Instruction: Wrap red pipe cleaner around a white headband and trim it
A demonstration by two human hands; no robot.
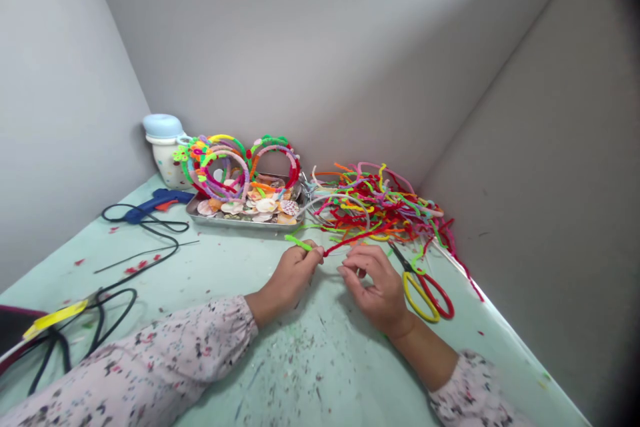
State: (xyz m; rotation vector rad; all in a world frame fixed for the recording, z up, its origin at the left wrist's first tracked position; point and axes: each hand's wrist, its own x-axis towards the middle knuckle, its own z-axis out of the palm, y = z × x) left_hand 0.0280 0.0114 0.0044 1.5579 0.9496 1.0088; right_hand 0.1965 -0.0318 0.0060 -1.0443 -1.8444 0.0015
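- Head view: the left hand (295, 273) pinches a green pipe cleaner (297, 242) and a red pipe cleaner (353, 239) above the worktop (280, 367).
- The red one slants from that hand toward the heap of pipe cleaners (385, 203).
- The right hand (375, 283) curls its fingers just beside it; whether it grips anything cannot be told.
- Scissors (429, 292) lie near the right hand, blades spread.
- Behind the left hand, a metal tray (240, 221) holds shells (267, 205) and colourful rings (247, 177).

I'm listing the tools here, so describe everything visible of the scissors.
The scissors have one yellow and one red loop handle, plastic-looking, and dark blades, apparently almost closed. They lie flat on the green table, right of the right hand, blades pointing away toward the pipe cleaner pile. A lime-green pipe cleaner curls by the pivot, seemingly touching.
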